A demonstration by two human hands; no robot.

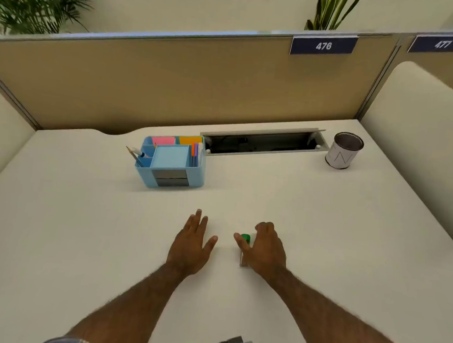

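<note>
My left hand [192, 244] lies flat on the white desk [84, 215] with straight fingers, holding nothing. My right hand [264, 249] is just to its right, fingers curled over a small object with a green end [245, 237] that lies on the desk under the palm and thumb; most of that object is hidden. A light blue desk organizer [171, 161] stands farther back, holding sticky notes, pens and a pencil.
A metal mesh cup [344, 150] with a white band stands at the back right. An open cable tray slot [261, 143] runs along the desk's rear. Tan partition walls enclose the desk at the back and sides.
</note>
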